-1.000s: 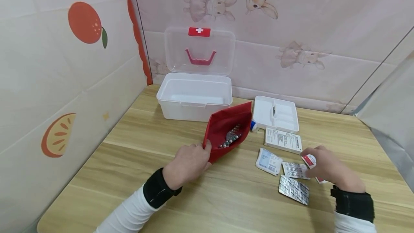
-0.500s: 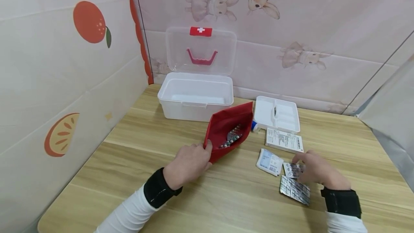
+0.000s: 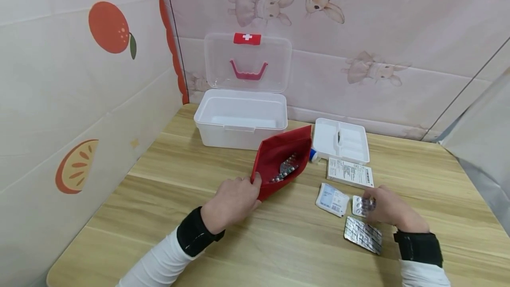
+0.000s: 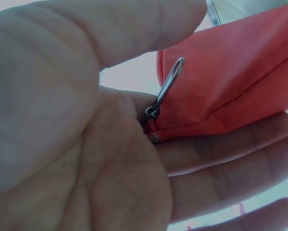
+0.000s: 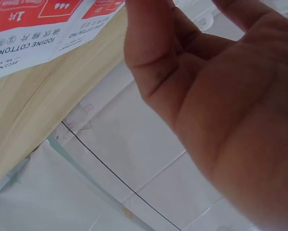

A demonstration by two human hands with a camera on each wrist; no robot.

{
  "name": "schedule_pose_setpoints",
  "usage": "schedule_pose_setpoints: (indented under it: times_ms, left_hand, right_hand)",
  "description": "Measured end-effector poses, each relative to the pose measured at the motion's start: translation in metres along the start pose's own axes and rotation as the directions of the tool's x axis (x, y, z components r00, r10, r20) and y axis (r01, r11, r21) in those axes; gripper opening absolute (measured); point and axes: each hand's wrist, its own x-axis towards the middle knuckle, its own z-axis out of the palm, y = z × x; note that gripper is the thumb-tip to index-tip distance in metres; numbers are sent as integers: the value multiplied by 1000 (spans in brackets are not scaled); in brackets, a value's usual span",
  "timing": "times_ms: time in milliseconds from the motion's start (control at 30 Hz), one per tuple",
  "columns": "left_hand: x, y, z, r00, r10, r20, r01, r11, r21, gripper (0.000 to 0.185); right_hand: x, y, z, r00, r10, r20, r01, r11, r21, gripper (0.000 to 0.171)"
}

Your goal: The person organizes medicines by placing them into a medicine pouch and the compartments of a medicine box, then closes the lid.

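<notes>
My left hand (image 3: 244, 190) grips the near corner of an open red pouch (image 3: 283, 156) that stands tilted on the wooden table; blister packs (image 3: 285, 167) show inside it. In the left wrist view the pouch corner (image 4: 230, 82) and its metal zipper pull (image 4: 168, 86) sit between my thumb and fingers (image 4: 220, 163). My right hand (image 3: 379, 203) has its fingers curled over the right end of a small blister pack (image 3: 359, 206) on the table. The right wrist view shows my palm (image 5: 220, 106) and a red-and-white iodine cotton packet (image 5: 38, 29) lying beside it.
A larger silver blister pack (image 3: 362, 234), a white sachet (image 3: 331, 199) and a white printed box (image 3: 349, 172) lie around the right hand. Behind them are a white divided tray (image 3: 340, 140) and an open first-aid box (image 3: 241, 118) against the wall.
My right hand, which held the red-and-white packet a second ago, has come down to the left onto the small blister pack. The left hand and pouch have not moved.
</notes>
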Motion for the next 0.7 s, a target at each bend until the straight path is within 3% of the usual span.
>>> schedule_pose_setpoints:
  times_ms: [367, 567, 700]
  left_hand:
    - [-1, 0, 1, 999, 8, -34, -7, 1000, 30, 59]
    - [-1, 1, 2, 999, 10, -40, -9, 999, 31, 59]
    - [-1, 1, 1, 999, 8, -38, -7, 999, 34, 59]
  right_hand:
    - [-6, 3, -6, 998, 15, -65, -11, 998, 68, 10]
    - [-9, 3, -10, 991, -18, -134, 17, 1000, -11, 10]
    - [-10, 2, -13, 987, -40, -156, 40, 999, -5, 10]
